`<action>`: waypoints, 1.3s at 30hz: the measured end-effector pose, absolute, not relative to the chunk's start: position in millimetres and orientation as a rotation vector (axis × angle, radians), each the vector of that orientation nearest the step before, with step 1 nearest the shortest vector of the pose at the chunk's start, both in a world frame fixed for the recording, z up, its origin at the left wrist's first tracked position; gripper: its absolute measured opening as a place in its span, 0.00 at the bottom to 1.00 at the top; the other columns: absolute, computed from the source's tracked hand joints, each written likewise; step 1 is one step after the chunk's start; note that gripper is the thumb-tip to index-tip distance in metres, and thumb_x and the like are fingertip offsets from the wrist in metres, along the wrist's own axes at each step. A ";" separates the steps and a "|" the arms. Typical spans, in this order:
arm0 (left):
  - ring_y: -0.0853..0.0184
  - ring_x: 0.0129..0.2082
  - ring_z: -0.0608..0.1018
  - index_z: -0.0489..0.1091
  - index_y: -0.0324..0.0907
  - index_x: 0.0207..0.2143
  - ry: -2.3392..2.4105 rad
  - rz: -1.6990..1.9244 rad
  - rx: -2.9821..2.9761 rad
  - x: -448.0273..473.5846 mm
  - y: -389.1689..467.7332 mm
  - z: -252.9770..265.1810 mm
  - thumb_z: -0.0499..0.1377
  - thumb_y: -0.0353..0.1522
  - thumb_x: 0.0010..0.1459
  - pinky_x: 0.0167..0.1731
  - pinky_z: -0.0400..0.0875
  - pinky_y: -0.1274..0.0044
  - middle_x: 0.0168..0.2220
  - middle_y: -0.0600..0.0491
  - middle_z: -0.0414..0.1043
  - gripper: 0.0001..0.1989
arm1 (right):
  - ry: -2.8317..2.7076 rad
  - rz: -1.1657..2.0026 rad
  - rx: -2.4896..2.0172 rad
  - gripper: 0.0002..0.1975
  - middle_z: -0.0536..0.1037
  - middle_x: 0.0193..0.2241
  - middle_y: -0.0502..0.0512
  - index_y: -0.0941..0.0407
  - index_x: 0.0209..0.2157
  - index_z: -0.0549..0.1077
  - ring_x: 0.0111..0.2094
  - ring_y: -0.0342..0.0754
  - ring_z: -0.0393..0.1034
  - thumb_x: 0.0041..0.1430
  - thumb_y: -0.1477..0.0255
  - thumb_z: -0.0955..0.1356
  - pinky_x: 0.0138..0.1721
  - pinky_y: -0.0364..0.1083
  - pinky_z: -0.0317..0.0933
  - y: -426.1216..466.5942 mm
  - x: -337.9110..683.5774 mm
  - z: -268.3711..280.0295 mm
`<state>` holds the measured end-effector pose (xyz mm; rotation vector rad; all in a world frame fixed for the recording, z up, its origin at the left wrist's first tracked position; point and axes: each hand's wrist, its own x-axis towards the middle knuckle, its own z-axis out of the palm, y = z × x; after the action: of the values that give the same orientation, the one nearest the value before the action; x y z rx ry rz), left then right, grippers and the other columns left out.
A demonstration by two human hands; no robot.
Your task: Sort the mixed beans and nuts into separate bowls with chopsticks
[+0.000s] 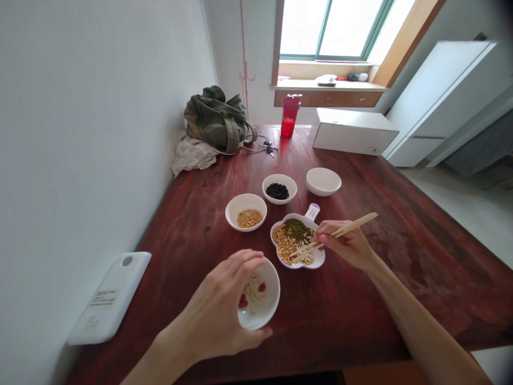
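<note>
Far left on the surface [188, 224], a white board [114, 297] lies beside the wall; then my left grip [222, 299], fingers curled round a small white bowl [273, 289], which tips toward me with pale slices and red pieces inside. Behind it I log a bowl of tan beans [233, 208], then a bowl of black beans [279, 179]. Next, the lobed dish [319, 261] of tan, green and pale seeds, then a plain white bowl [323, 181] farther back, and my right grip [347, 247] grasping chopsticks [358, 223], tips at a red piece in that dish.
</note>
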<state>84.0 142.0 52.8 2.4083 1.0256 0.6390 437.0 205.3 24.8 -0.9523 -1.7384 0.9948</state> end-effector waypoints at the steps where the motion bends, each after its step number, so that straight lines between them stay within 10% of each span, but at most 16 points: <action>1: 0.40 0.65 0.79 0.62 0.53 0.68 0.979 0.629 2.410 89.3 143.0 51.3 0.83 0.40 0.36 0.66 0.77 0.51 0.67 0.43 0.74 0.58 | -1.763 0.964 -0.954 0.16 0.84 0.29 0.57 0.55 0.32 0.85 0.28 0.48 0.78 0.71 0.60 0.74 0.27 0.45 0.71 205.4 437.2 24.9; 14: 0.40 0.68 0.76 0.63 0.48 0.66 0.642 0.918 2.280 98.3 154.0 21.5 0.73 0.59 0.53 0.65 0.75 0.51 0.60 0.39 0.76 0.47 | -1.810 0.920 -0.932 0.16 0.84 0.30 0.58 0.55 0.33 0.85 0.28 0.47 0.78 0.73 0.61 0.72 0.27 0.44 0.71 204.7 432.3 27.0; 28: 0.52 0.57 0.77 0.69 0.47 0.55 0.658 1.119 1.688 112.0 160.3 2.3 0.61 0.47 0.71 0.55 0.76 0.61 0.55 0.44 0.72 0.18 | -1.298 1.044 -0.875 0.16 0.82 0.28 0.58 0.52 0.32 0.85 0.26 0.53 0.80 0.66 0.55 0.77 0.21 0.49 0.76 196.8 433.5 35.1; 39: 0.58 0.49 0.78 0.72 0.45 0.51 0.694 1.026 1.333 116.7 164.8 0.5 0.59 0.37 0.68 0.48 0.75 0.69 0.54 0.46 0.74 0.12 | -1.391 1.049 -1.169 0.15 0.84 0.27 0.56 0.53 0.33 0.84 0.24 0.50 0.81 0.67 0.56 0.77 0.26 0.48 0.81 200.2 441.0 42.3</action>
<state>116.7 164.8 0.5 1.3334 0.6943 1.0262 441.0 200.2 42.3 -1.1686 -1.3914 1.0492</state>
